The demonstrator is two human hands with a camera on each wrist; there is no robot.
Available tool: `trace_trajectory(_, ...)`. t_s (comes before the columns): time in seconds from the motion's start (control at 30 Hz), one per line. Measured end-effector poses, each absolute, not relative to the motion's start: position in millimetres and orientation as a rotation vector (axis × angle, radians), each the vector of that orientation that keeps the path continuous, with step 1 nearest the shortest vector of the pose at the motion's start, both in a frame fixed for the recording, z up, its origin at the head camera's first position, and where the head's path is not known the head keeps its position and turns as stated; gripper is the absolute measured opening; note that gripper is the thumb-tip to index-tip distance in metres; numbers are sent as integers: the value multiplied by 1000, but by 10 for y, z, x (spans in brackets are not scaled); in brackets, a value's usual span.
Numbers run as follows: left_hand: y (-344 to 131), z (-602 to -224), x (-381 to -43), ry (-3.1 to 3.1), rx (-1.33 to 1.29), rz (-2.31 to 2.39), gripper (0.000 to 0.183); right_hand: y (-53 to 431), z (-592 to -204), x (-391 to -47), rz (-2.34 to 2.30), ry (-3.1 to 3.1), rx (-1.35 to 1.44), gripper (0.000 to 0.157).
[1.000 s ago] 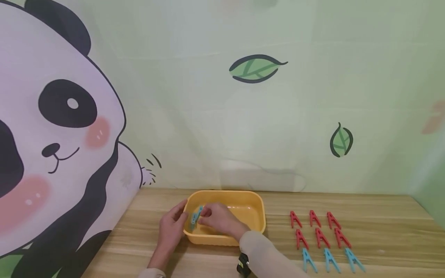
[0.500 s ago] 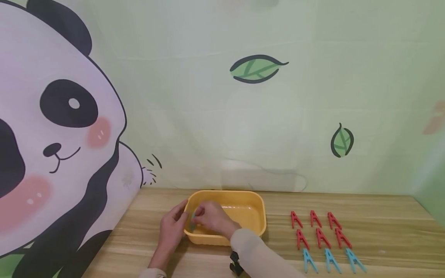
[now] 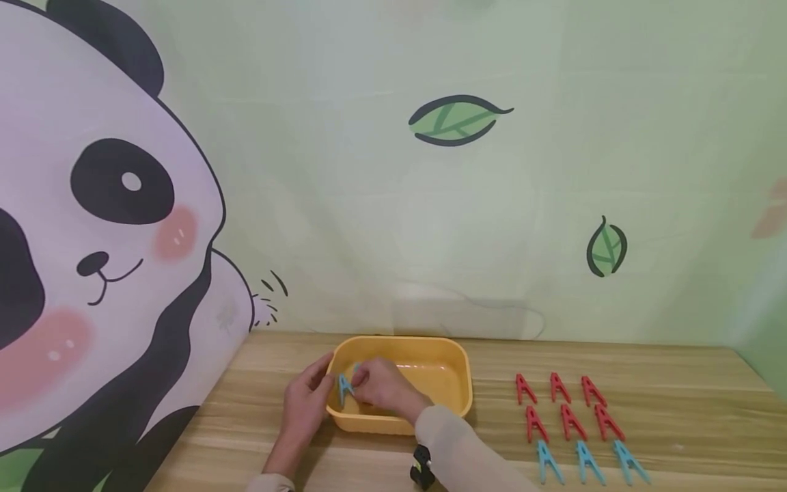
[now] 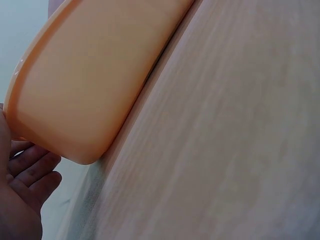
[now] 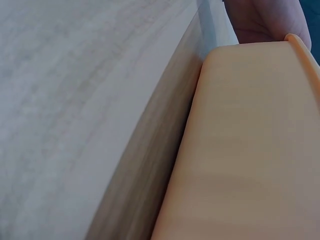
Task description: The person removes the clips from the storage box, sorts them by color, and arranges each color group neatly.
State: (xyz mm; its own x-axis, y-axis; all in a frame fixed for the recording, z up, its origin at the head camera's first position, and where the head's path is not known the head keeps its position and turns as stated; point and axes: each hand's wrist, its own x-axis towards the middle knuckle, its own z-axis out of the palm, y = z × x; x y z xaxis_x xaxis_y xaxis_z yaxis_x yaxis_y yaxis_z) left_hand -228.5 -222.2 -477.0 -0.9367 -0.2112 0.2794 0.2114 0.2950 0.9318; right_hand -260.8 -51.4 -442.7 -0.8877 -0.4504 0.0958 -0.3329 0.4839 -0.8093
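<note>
A yellow plastic basin (image 3: 369,424) stands on the wooden table. My left hand (image 3: 305,402) grips its left rim, thumb at the edge and fingers along the outside; the left wrist view shows those fingers (image 4: 39,167) by the basin's end wall. My right hand (image 3: 384,384) reaches inside, thumb and index finger pinching at a light-blue clothespin (image 3: 343,388) near the left wall. A bit of blue also shows just above the fingertips, mostly covered by the hand. In the right wrist view the basin's outer wall (image 5: 245,140) hides the right hand's work.
Right of the basin, red clothespins (image 3: 573,421) lie in two rows, with a row of blue clothespins (image 3: 590,463) nearer the front. A panda-printed backdrop (image 3: 344,205) rises behind the table (image 3: 688,410). A black device (image 3: 421,467) sits under the right wrist.
The right hand shifts slightly left, then back right inside the basin. The blue clothespin by its fingers now shows spread legs. The left hand stays at the rim.
</note>
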Motion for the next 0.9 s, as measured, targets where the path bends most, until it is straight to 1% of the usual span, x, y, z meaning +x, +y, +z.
trace_trajectory(0.17, -2225, -4775, -2294, -2215, -5, -1676, 38, -514, -4436, -2607, -1337, 2637, -699, 4)
trace_trajectory(0.23, -2226, -4777, -2294, -2220, -7, -1670, 38, -538, -4447, -2607, -1319, 2651, -707, 13)
trace_trajectory(0.37, -2225, -4778, -2286, -2248, -1, -1633, 37, -612, -4459, -2604, -1250, 2668, -726, 36)
trace_trajectory(0.4, -2225, -4776, -2283, -2248, -1, -1629, 37, -630, -4460, -2603, -1229, 2673, -734, 41)
trace_trajectory(0.47, -2224, -4775, -2282, -2252, 1, -1620, 37, -655, -4458, -2601, -1189, 2685, -750, 44)
trace_trajectory(0.53, -2225, -4776, -2284, -2248, 4, -1622, 37, -665, -4450, -2600, -1147, 2704, -762, 41)
trace_trajectory(0.57, -2225, -4777, -2285, -2244, 4, -1624, 37, -664, -4445, -2600, -1129, 2715, -765, 36)
trace_trajectory(0.7, -2223, -4781, -2290, -2238, -7, -1622, 37, -634, -4416, -2595, -1068, 2749, -756, 8)
trace_trajectory(0.73, -2223, -4779, -2292, -2237, -7, -1622, 37, -623, -4410, -2592, -1056, 2760, -759, 5)
trace_trajectory(0.9, -2224, -4777, -2293, -2235, -9, -1624, 37, -588, -4385, -2577, -1035, 2779, -763, 5)
